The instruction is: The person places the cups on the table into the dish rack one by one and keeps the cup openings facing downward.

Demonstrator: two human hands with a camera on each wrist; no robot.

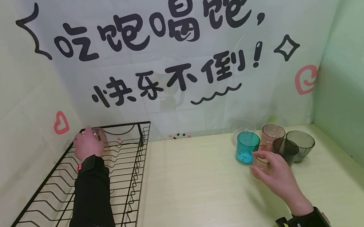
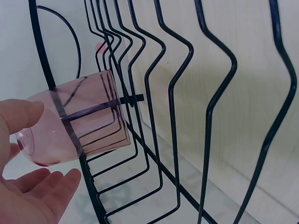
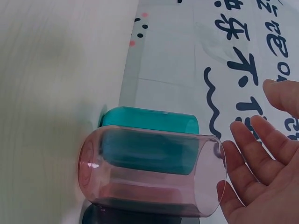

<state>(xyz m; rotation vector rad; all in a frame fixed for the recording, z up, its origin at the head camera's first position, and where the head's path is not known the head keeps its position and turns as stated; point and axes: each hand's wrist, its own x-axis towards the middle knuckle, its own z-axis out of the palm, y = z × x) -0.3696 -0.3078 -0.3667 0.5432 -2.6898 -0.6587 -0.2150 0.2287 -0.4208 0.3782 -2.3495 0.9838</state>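
At the far left corner of the black wire rack (image 1: 136,185), my left hand (image 1: 88,146) is at a clear pink cup (image 2: 88,100) standing mouth down on the wires. My thumb lies over the cup near its base, while the other fingers are spread below it and look apart from it. On the right, my right hand (image 1: 280,177) is held with fingers parted beside the rim of another pink cup (image 3: 140,186), which stands upright on the table. Its fingertips come close to the rim; contact is hard to tell. A teal cup (image 1: 248,149) stands just behind that cup.
Around the near pink cup cluster a dark cup (image 1: 286,149), a further pink cup (image 1: 273,132), a grey-green cup (image 1: 303,144) and a clear one (image 1: 240,125) at the back. Printed cloth walls (image 1: 182,120) close off the table (image 1: 193,193) at the back and both sides.
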